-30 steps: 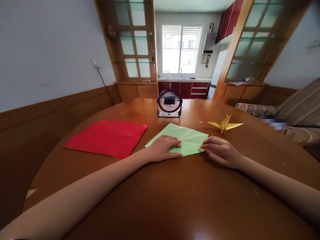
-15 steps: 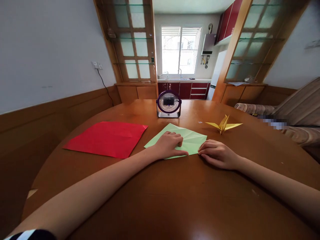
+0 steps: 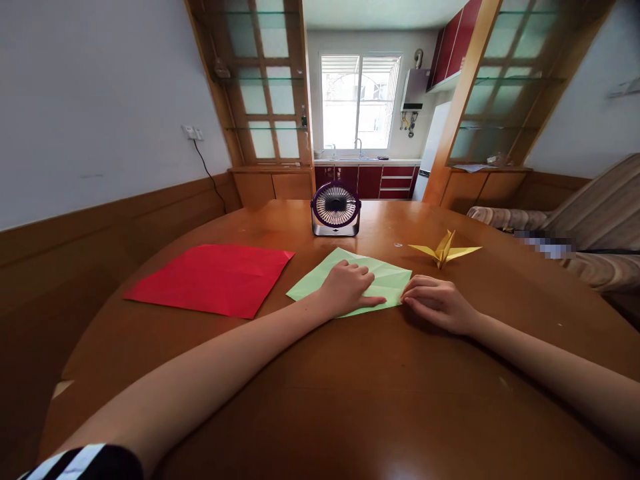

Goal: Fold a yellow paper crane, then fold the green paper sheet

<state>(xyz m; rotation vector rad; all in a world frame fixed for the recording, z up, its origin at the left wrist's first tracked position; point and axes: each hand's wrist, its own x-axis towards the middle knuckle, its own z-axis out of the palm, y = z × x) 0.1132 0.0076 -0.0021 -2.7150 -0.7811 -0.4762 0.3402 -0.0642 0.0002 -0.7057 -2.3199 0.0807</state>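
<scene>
Green paper (image 3: 391,283) under two hands

Left hand (image 3: 346,288), thumb spread, rests on it, gripping nothing; right hand (image 3: 437,303) pinches its near-right corner. Uneven pressure could shift or miscrease it. It lies between the side edges of the glossy wooden bench (image 3: 325,400); a fan (image 3: 335,205) stands toward the far edge, a kitchen window (image 3: 359,101) beyond.

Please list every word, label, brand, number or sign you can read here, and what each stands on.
No text can be read.
Fan: a dark mark on its base, too small to make out.
Green paper, red paper, yellow crane: no writing visible.
</scene>
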